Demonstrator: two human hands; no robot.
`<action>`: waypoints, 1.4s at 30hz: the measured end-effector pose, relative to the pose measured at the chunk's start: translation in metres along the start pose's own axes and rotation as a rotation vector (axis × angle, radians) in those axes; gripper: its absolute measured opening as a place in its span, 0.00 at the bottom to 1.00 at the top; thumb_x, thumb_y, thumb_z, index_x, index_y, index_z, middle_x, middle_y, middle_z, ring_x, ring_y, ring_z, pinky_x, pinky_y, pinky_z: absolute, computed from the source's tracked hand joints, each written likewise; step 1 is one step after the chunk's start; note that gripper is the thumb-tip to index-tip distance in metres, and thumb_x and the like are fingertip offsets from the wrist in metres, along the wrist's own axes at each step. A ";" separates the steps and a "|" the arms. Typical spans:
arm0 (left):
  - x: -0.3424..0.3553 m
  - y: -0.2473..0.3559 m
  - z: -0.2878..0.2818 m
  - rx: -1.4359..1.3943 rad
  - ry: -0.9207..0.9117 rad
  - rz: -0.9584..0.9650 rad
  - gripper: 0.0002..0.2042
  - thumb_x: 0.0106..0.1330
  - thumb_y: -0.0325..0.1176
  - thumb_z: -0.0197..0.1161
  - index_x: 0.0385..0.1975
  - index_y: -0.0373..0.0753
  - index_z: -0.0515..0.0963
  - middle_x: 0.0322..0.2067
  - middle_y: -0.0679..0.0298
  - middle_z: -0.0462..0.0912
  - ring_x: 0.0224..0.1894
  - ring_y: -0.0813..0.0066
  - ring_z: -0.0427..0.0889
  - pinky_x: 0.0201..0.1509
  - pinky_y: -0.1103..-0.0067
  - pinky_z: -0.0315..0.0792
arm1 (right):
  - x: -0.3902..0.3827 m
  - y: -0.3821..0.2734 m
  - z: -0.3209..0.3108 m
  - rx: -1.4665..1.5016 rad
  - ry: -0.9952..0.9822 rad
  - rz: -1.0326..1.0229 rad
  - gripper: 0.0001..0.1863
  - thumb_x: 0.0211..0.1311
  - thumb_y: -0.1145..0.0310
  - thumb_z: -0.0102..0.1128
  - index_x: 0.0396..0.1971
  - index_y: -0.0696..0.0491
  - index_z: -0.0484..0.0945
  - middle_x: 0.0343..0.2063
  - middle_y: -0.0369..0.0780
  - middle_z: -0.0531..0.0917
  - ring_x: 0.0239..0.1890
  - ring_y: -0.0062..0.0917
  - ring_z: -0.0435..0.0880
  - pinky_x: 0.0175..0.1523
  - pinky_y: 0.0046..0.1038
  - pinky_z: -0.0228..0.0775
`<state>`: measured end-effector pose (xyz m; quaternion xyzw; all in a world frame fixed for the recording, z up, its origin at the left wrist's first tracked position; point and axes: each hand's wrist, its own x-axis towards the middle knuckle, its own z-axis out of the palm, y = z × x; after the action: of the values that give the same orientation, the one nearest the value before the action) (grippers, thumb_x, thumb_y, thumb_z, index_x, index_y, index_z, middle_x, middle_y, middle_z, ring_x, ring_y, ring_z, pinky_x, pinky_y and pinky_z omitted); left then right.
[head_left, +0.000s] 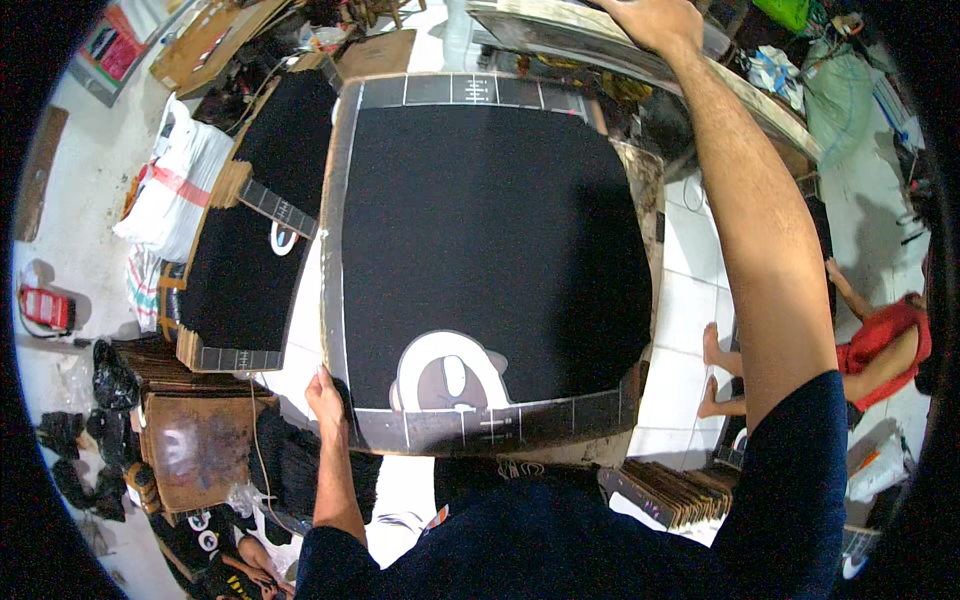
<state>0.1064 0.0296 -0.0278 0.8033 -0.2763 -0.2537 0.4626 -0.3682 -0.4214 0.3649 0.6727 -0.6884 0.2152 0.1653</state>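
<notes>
A large board (pixel 336 300) with dark, white-ruled borders lies before me, covered by black fabric (pixel 480 220). Near its close edge the fabric carries a white and grey printed figure (pixel 455 375). My left hand (pixel 325 395) is closed on the board's left edge by the near corner, thumb upward. Stretched far ahead to the upper right, my right hand (pixel 660 22) is at a long wood-edged frame (pixel 560 25) behind the board. Its fingers are mostly cut off by the picture's top, so its grip is unclear.
Another fabric-covered board (pixel 245 280) stands at left beside a white sack (pixel 185 190). Stacked brown boards (pixel 675 495) stand at lower right. A person in red (pixel 885 350) is at right; another person's hand (pixel 260 578) shows at lower left. A green sack (pixel 840 110) lies far right.
</notes>
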 end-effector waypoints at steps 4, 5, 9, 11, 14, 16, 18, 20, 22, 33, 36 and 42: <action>-0.042 -0.009 0.022 -0.082 -0.025 -0.083 0.23 0.80 0.43 0.54 0.19 0.42 0.68 0.18 0.77 0.64 0.23 0.85 0.58 0.25 0.77 0.53 | -0.001 0.001 0.007 0.023 0.017 -0.031 0.54 0.48 0.15 0.54 0.40 0.60 0.89 0.39 0.53 0.89 0.45 0.44 0.90 0.55 0.40 0.79; -0.048 -0.013 0.029 -0.068 -0.040 -0.058 0.24 0.80 0.43 0.55 0.18 0.41 0.67 0.18 0.77 0.64 0.23 0.84 0.58 0.25 0.76 0.53 | -0.003 0.001 0.009 0.034 0.025 -0.032 0.54 0.48 0.15 0.54 0.40 0.60 0.89 0.39 0.53 0.89 0.46 0.44 0.90 0.55 0.40 0.79; -0.045 -0.022 0.058 0.263 -0.016 -0.055 0.28 0.78 0.49 0.56 0.21 0.30 0.74 0.14 0.64 0.71 0.21 0.73 0.66 0.28 0.67 0.63 | -0.014 0.001 0.013 0.035 0.035 -0.029 0.54 0.48 0.16 0.55 0.44 0.59 0.88 0.40 0.53 0.89 0.47 0.43 0.89 0.57 0.40 0.79; -0.039 -0.021 0.060 0.383 0.005 -0.019 0.28 0.77 0.51 0.56 0.25 0.28 0.78 0.15 0.57 0.74 0.21 0.67 0.70 0.31 0.64 0.66 | -0.018 0.000 0.012 0.043 0.018 -0.030 0.52 0.49 0.16 0.55 0.45 0.55 0.89 0.42 0.52 0.89 0.49 0.42 0.89 0.58 0.39 0.78; -0.033 -0.013 0.046 0.479 0.029 0.033 0.30 0.75 0.55 0.57 0.29 0.27 0.82 0.17 0.51 0.79 0.22 0.61 0.74 0.32 0.62 0.68 | -0.018 -0.001 0.011 0.100 0.087 -0.091 0.48 0.49 0.17 0.56 0.46 0.51 0.89 0.43 0.50 0.90 0.50 0.41 0.89 0.58 0.38 0.78; -0.032 -0.005 0.032 0.513 0.043 0.032 0.31 0.74 0.57 0.59 0.28 0.27 0.83 0.17 0.52 0.79 0.22 0.62 0.75 0.32 0.62 0.69 | -0.016 0.001 0.011 0.108 0.082 -0.093 0.47 0.50 0.18 0.57 0.47 0.49 0.89 0.42 0.48 0.90 0.49 0.40 0.89 0.58 0.39 0.78; -0.034 0.002 0.018 0.534 0.069 0.043 0.30 0.64 0.59 0.71 0.28 0.29 0.83 0.19 0.56 0.82 0.23 0.63 0.78 0.34 0.65 0.74 | -0.013 0.005 0.012 0.105 0.049 -0.078 0.47 0.50 0.18 0.57 0.47 0.50 0.89 0.42 0.48 0.90 0.49 0.39 0.89 0.58 0.39 0.78; -0.039 0.009 0.011 0.546 -0.053 0.080 0.32 0.55 0.57 0.79 0.37 0.28 0.82 0.28 0.52 0.86 0.31 0.58 0.84 0.40 0.63 0.77 | -0.010 0.008 0.012 0.086 0.023 -0.072 0.48 0.50 0.18 0.57 0.46 0.51 0.89 0.42 0.48 0.90 0.49 0.40 0.89 0.57 0.39 0.78; -0.042 0.016 0.012 0.626 -0.103 0.125 0.36 0.50 0.57 0.81 0.43 0.27 0.80 0.34 0.48 0.87 0.37 0.54 0.86 0.44 0.62 0.78 | -0.008 0.010 0.012 0.085 0.025 -0.071 0.48 0.50 0.19 0.58 0.46 0.52 0.89 0.42 0.48 0.90 0.48 0.40 0.89 0.56 0.39 0.79; -0.055 0.042 0.028 0.702 -0.123 0.057 0.44 0.47 0.61 0.82 0.52 0.27 0.76 0.43 0.42 0.86 0.48 0.43 0.86 0.55 0.58 0.77 | 0.016 0.011 0.002 0.156 0.001 -0.073 0.48 0.47 0.18 0.59 0.48 0.49 0.88 0.45 0.50 0.89 0.50 0.43 0.88 0.57 0.41 0.78; -0.051 0.048 0.031 0.732 -0.151 0.024 0.44 0.47 0.61 0.82 0.52 0.27 0.75 0.44 0.40 0.86 0.49 0.41 0.85 0.55 0.57 0.77 | 0.028 0.011 0.004 0.158 0.027 -0.055 0.50 0.46 0.18 0.59 0.49 0.52 0.88 0.47 0.53 0.88 0.53 0.44 0.87 0.59 0.41 0.77; -0.038 0.056 0.050 0.698 -0.112 0.074 0.43 0.47 0.58 0.83 0.51 0.27 0.74 0.42 0.43 0.84 0.46 0.45 0.84 0.54 0.58 0.76 | 0.045 0.016 0.000 0.144 -0.026 -0.069 0.56 0.45 0.16 0.58 0.50 0.60 0.85 0.49 0.56 0.87 0.53 0.46 0.87 0.59 0.41 0.78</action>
<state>0.0346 0.0018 0.0056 0.8872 -0.4004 -0.1707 0.1530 -0.3864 -0.4596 0.3866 0.7090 -0.6496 0.2495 0.1146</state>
